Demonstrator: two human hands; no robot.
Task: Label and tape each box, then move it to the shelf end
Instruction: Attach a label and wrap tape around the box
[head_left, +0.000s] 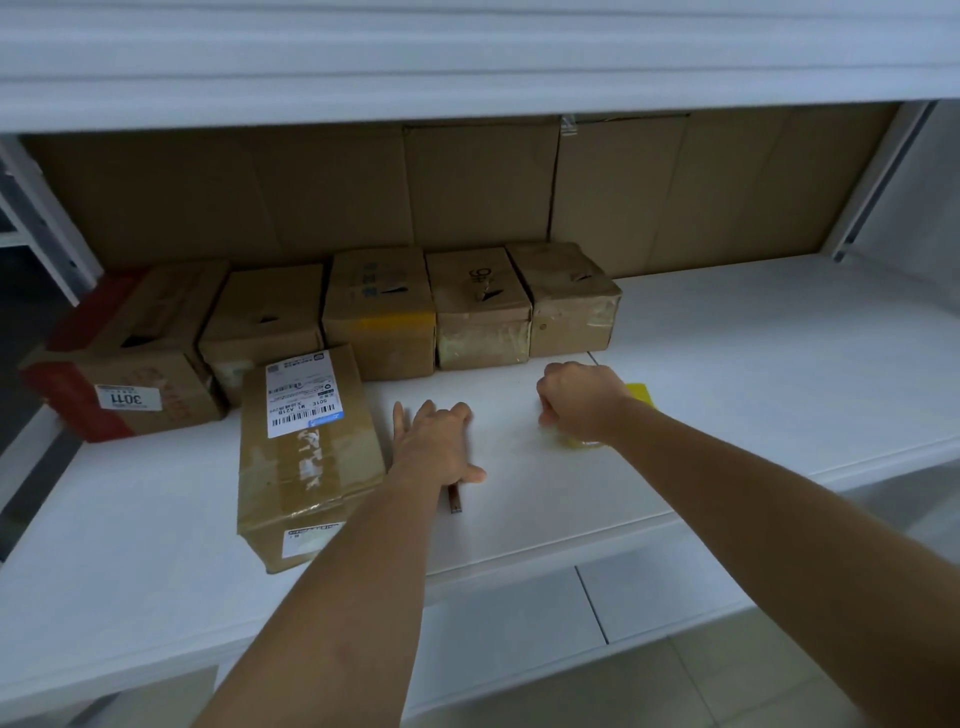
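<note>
A person's left hand (439, 441) lies flat, fingers spread, on the white shelf (727, 364) just beside a labelled cardboard box (306, 457). The right hand (579, 400) curls around a clear tape roll (582, 441). Five more boxes (379, 306) line the cardboard backing (467, 187) behind.

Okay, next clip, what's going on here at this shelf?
A person is working at a white shelf with cardboard boxes. Five boxes stand in a row at the back, and a labelled box lies in front, beside the left hand, which rests flat on the shelf over a small dark object. The right hand is curled on what looks like a roll of clear tape, with something yellow just behind it. No tape is being applied yet.
</note>
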